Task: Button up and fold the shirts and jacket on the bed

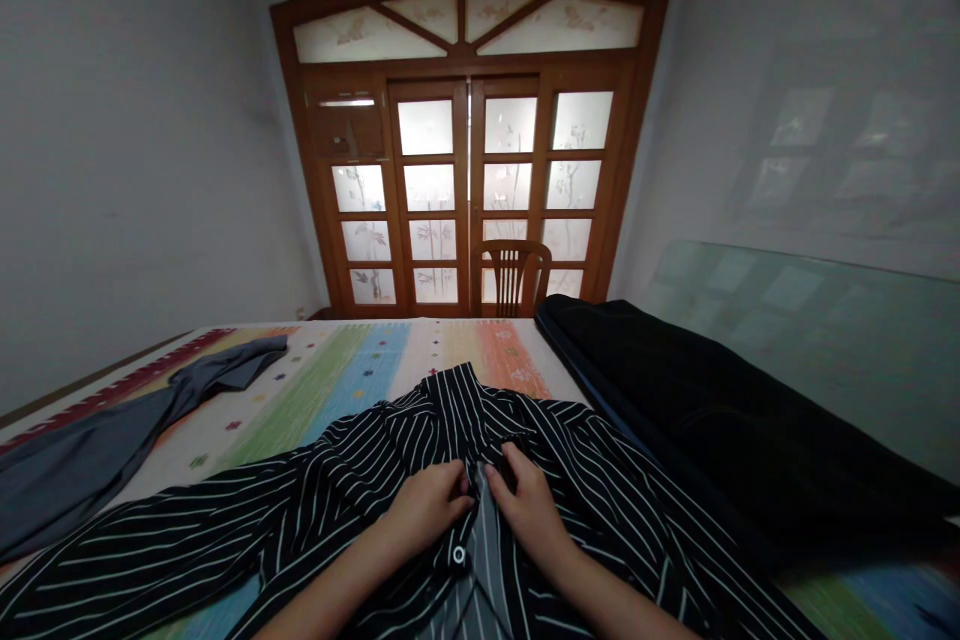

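Observation:
A black shirt with white stripes (352,465) lies spread on the bed, collar away from me and sleeves out to both sides. My left hand (431,498) is closed on the left edge of its front opening, just under the collar. Across the gap, my right hand (525,500) pinches the other front edge between thumb and fingers. Below my left hand a white button (458,554) shows on the placket. The greyish inside of the shirt is visible between the two edges. What exactly lies under my fingertips is hidden.
A grey garment (97,450) lies to the left on the colourful striped bedspread (300,410). Folded black clothing (697,400) is piled on the right, beside a pale green headboard (787,320). Beyond the bed stand a wooden chair (511,260) and glazed wooden doors (465,190).

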Tool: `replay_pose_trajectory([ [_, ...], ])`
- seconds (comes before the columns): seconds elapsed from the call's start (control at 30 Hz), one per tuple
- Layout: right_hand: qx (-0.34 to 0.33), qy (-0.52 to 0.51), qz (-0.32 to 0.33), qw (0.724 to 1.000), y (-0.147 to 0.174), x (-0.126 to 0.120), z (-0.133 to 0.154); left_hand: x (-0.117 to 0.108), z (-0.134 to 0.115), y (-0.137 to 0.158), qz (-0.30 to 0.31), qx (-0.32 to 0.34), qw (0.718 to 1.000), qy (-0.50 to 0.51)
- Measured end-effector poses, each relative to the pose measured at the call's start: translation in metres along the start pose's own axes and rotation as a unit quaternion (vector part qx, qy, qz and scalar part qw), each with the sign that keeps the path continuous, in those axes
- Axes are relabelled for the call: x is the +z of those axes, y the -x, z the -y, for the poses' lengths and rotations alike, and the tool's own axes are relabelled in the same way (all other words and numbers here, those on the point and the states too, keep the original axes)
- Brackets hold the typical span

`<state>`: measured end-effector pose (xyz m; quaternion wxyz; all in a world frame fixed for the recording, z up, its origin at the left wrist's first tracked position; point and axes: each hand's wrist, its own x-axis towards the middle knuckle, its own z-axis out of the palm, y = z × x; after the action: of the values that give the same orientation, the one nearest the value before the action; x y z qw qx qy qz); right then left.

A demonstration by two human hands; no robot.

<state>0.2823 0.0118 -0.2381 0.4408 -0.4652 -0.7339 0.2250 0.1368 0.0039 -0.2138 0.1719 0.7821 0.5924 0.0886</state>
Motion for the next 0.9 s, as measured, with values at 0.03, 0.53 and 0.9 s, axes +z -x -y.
replay_pose_trajectory([
  [0.03, -0.003, -0.002, -0.001, 1.0, 0.0, 0.0, 0.001, 0.001, 0.0, 0.0, -0.002, 0.001, 1.0, 0.005],
  [0.53, -0.036, 0.06, 0.005, 0.998, 0.004, 0.0, 0.0, -0.011, 0.011, -0.013, -0.215, -0.092, 0.827, 0.511],
  [0.9, 0.014, 0.02, -0.042, 0.999, -0.001, -0.003, -0.002, 0.019, -0.009, -0.002, -0.161, 0.033, 0.916, 0.366],
])
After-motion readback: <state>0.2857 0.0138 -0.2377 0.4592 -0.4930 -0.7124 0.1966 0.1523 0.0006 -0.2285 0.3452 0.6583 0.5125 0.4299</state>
